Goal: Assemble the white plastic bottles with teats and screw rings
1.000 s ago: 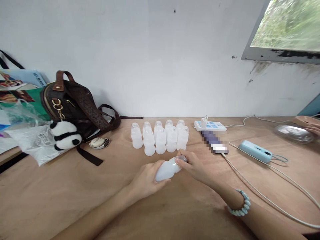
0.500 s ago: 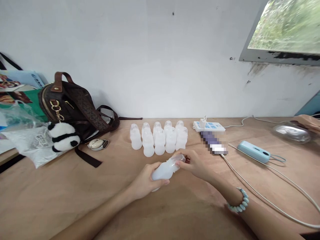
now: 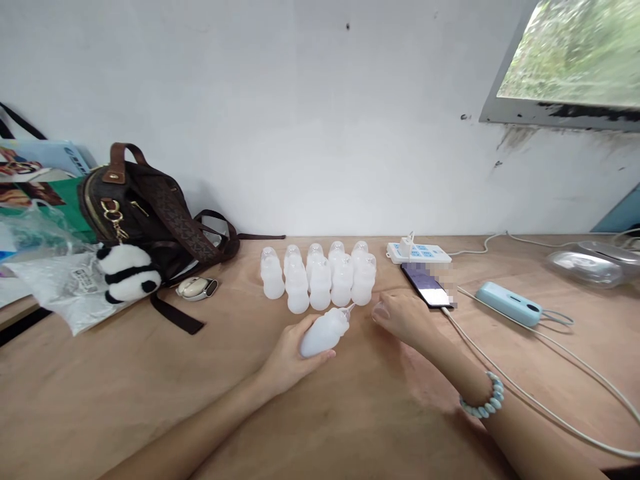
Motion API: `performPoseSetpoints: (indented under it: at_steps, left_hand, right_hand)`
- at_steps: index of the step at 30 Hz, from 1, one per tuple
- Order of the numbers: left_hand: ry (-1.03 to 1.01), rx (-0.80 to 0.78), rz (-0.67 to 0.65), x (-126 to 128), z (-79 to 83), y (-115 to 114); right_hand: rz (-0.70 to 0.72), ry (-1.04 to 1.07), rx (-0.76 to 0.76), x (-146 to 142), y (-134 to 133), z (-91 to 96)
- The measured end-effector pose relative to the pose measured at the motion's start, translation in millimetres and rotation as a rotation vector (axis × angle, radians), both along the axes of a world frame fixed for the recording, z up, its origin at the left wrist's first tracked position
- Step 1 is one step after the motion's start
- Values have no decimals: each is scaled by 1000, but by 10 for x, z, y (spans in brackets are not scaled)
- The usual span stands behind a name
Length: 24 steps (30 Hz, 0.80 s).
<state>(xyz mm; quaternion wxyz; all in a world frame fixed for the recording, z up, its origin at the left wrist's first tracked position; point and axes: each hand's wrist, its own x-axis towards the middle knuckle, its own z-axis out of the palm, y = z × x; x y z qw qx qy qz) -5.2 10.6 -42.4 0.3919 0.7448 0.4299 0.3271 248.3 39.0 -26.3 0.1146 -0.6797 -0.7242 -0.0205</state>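
My left hand (image 3: 291, 351) is wrapped round a white baby bottle (image 3: 323, 333), tilted with its top pointing up and to the right. The bottle's clear teat (image 3: 349, 309) is uncovered. A short way to the right, my right hand (image 3: 403, 319) is closed on a clear domed cap (image 3: 381, 311), apart from the bottle. Just beyond stand several matching bottles (image 3: 320, 285) upright in two rows, with clear domed caps over their tops.
At the left lie a dark backpack (image 3: 150, 207), a panda plush (image 3: 130, 273) and a watch (image 3: 199, 288). On the right are a power strip (image 3: 420, 253), a phone (image 3: 425, 283), a blue power bank (image 3: 507, 303), a long white cable (image 3: 520, 397) and clear plastic packaging (image 3: 585, 265).
My right hand has pulled the clear cap off the bottle and moved to the right with it. The teat now shows. My left hand keeps its hold on the bottle.
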Motion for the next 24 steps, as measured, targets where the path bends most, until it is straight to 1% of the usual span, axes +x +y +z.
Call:
performPoseSetpoints:
  at_steps: [3,6,8,9,10,12,14,15,17,19,21,24]
  left_hand:
    - [44,51,15,-6,-5,-8]
    - [86,76,32,-16,-34,-11]
    - [112,96,38,-22,-69,-11]
    - [128,111,45,-24,-88,-11]
    - [147,128,54,-26,-107,-10]
    - [199,167,78,-29,-138,-10]
    - [263,223,106,-31,-154,-12]
    - [296,263,117,-31,-156,-13]
    - [356,363,125,-30,-155,-17]
    - [393,456,108,-28,-151,-21]
    - [404,504,74,-26,-151,-23]
    - [385,472,32,-26,-153,-16]
  right_hand:
    - [-54,-81,43,-12,-33,20]
    - [-64,-121,167,-44,-66,52]
    - [2,-78,287,-76,-91,52]
    - [58,-16,328,-95,-107,45]
    - [126,75,338,-115,-127,35]
    - [278,308,277,-160,-176,12]
    - [415,527,168,-208,-228,-12]
    - [472,608,115,-233,-252,-26]
    - [540,705,31,-286,-285,-62]
    - [553,747,-38,-340,-302,-105]
    - [505,771,-70,-390,-310,-143]
    - [452,811,-83,-439,-321,-175]
